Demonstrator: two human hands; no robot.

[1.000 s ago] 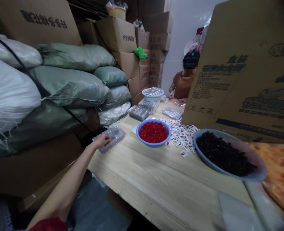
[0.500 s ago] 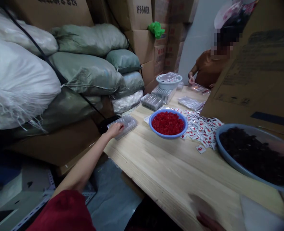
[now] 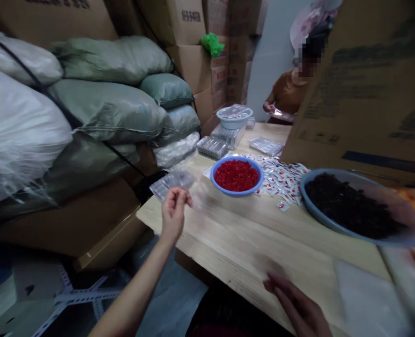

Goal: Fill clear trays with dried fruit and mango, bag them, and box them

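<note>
My left hand (image 3: 174, 213) is raised over the near left corner of the table with thumb and fingers pinched together. A thin see-through plastic piece (image 3: 201, 195), smeared by motion, extends from its fingertips; it looks like a clear tray. Just behind the hand lies a stack of clear plastic trays (image 3: 161, 183). At the table's near edge my right hand (image 3: 297, 302) has its fingers stretched forward, nothing visible in them. Beyond both hands stands a blue bowl of small red pieces (image 3: 237, 175).
Small printed sachets (image 3: 281, 180) lie heaped behind the red bowl. A large blue basin (image 3: 307, 199) of dark pieces stands right, before a tall carton (image 3: 362, 93). Packed trays (image 3: 212, 147) and a pale bowl (image 3: 233, 122) are farther back. Another person (image 3: 288, 91) is across the table; sacks (image 3: 112, 107) line the left.
My left hand has come up off the tray stack and back toward me, with a clear plastic piece in its pinch. My right hand has moved further into view. The view has turned slightly right.
</note>
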